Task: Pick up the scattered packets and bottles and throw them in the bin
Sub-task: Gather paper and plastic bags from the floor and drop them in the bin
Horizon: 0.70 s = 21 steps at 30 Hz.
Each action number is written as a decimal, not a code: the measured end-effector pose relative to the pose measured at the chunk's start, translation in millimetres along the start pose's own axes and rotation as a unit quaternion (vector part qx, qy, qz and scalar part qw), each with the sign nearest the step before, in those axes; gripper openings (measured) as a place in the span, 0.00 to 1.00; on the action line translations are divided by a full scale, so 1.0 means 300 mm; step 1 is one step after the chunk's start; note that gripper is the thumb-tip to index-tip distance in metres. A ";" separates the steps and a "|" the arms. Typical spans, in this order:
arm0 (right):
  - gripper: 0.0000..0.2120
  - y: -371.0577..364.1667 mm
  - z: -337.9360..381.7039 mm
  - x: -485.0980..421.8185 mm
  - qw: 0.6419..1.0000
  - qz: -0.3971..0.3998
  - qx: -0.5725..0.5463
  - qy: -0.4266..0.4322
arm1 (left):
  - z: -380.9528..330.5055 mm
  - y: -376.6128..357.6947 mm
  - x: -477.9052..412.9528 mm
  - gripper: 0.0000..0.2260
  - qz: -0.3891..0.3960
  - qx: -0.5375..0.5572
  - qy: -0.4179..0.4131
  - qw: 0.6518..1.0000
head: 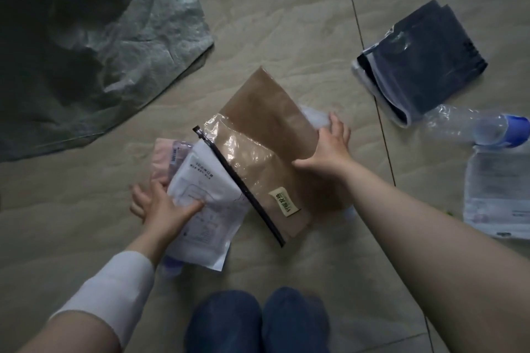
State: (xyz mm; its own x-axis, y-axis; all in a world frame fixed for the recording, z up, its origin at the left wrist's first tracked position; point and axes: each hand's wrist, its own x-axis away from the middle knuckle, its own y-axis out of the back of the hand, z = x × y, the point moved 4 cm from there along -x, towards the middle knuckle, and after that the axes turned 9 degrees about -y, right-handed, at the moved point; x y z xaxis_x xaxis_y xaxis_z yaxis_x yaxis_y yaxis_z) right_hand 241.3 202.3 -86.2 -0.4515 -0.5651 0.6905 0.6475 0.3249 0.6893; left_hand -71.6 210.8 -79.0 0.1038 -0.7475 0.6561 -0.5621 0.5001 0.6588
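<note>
My left hand (159, 205) grips a bundle of packets: a white printed packet (200, 180) on top and a pink packet (163, 160) behind it. My right hand (329, 149) clasps the right edge of a large brown zip-top packet (258, 135) that lies tilted on the floor tiles, overlapping the white packet. Something white and crumpled (312, 117) peeks out behind my right hand's fingers. Further right lie a dark navy packet (424, 60), a crushed clear plastic bottle (464, 126) with a blue cap, and a clear printed packet (496, 195).
A large grey-green plastic bin bag (86, 37) spreads over the floor at the upper left. My two blue-slippered feet (258, 321) stand at the bottom centre. Beige floor tiles (286, 23) surround everything.
</note>
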 end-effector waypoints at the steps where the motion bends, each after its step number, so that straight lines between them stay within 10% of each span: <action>1: 0.37 -0.004 0.005 -0.002 1.000 -0.010 -0.006 0.010 | 0.007 -0.006 -0.004 0.45 0.000 -0.002 0.003 1.000; 14: 0.43 0.175 -0.097 0.232 0.986 0.031 -0.112 -0.117 | -0.072 0.091 0.149 0.31 0.058 0.076 0.008 0.995; 21: 0.43 0.573 -0.195 0.717 0.910 -0.002 -0.311 -0.276 | -0.373 0.393 0.476 0.37 0.132 0.187 0.040 0.973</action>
State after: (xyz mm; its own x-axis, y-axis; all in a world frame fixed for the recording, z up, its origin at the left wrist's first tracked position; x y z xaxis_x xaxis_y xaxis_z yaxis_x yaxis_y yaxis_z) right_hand 291.3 92.2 167.9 -0.5832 -0.0434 0.8112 0.7895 -0.2654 0.5534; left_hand -31.2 211.8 133.5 -0.0285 -0.5708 0.8206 -0.8353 0.4645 0.2941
